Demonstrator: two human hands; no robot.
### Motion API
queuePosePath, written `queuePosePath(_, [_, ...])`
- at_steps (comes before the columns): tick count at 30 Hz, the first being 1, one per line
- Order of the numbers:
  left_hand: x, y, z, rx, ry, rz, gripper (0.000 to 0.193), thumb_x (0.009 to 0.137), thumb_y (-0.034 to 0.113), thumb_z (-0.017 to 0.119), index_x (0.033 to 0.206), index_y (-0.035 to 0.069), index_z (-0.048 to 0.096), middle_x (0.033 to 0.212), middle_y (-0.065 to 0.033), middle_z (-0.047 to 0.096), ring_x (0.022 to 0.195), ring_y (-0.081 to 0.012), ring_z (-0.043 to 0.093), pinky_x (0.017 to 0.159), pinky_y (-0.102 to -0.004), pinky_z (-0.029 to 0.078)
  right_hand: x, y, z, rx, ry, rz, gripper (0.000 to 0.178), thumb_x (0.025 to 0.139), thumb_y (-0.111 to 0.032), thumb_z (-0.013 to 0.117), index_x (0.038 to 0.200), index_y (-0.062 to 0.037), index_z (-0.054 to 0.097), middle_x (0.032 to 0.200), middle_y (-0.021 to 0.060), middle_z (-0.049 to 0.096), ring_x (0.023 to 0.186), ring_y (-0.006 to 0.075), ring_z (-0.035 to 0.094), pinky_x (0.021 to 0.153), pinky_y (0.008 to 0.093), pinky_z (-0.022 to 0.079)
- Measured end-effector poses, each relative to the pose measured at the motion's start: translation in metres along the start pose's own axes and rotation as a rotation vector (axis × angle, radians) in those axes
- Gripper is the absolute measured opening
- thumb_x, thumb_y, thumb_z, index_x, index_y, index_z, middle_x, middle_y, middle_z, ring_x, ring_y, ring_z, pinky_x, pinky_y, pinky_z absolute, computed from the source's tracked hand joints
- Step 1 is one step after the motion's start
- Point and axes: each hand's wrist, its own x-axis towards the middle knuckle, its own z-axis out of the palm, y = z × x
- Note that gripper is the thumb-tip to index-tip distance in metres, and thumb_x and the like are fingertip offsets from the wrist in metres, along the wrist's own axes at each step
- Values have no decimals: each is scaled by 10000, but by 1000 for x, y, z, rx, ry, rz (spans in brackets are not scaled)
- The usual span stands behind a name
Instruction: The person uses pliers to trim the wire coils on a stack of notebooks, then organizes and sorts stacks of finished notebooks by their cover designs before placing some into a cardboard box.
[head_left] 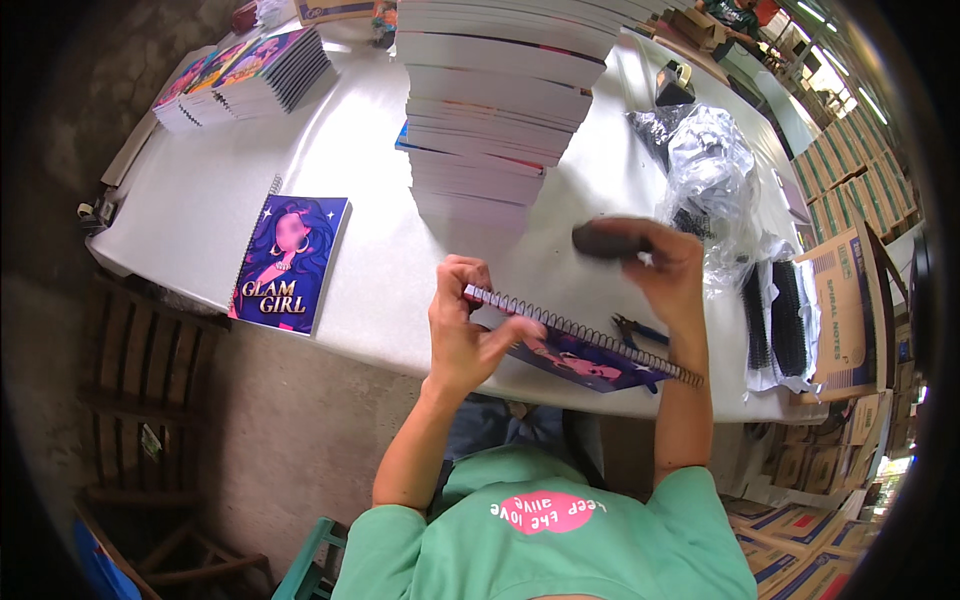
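Observation:
My left hand [460, 335] grips a spiral notebook [585, 362] at one end, its purple-blue illustrated cover facing me and the wire coil along its upper edge. The coil's loose end [688, 377] sticks out past the notebook beside my right forearm. Raised above the table, my right hand [668, 270] is closed on a dark, rounded object [603, 240], too blurred to name more closely. Dark-handled pliers [640, 328] lie behind the notebook, partly hidden by it. Another spiral notebook [290, 262] with a similar cover lies flat on the left.
A tall stack of unbound-looking books [495, 95] rises at the table's middle. Several piled notebooks [245, 80] sit far left. Clear plastic wrap [705, 160] and bundles of black coils [790, 320] cover the right side, beside a cardboard box [840, 310]. A wooden chair [150, 400] stands lower left.

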Motion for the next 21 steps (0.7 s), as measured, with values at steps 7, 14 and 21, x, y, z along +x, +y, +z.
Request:
queuePosePath(7, [-10, 9, -11, -393, 151, -121, 123, 768, -37, 685, 872, -8, 626, 783, -30, 594, 718, -80, 553, 661, -208, 449, -101, 74, -38, -942, 202, 190, 486, 789, -112, 626, 1259, -89, 503, 1272, 165, 475, 1148, 319, 468, 939, 390, 376])
queuePosePath(14, [-16, 32, -6, 79, 321, 184, 196, 783, -18, 674, 967, -42, 613, 879, -65, 562, 772, -110, 527, 703, -237, 442, -188, 62, 6, -1009, 155, 395, 591, 867, -303, 558, 1353, -39, 347, 1307, 240, 326, 1205, 415, 316, 997, 509, 265])
queuePosePath(21, [-22, 32, -10, 316, 304, 384, 248, 806, -31, 634, 1053, -39, 612, 847, -55, 527, 751, -120, 501, 666, -226, 412, -154, 46, 34, -1099, -77, 222, 548, 887, -280, 515, 1340, -24, 344, 1234, 217, 372, 1108, 410, 352, 970, 500, 285])
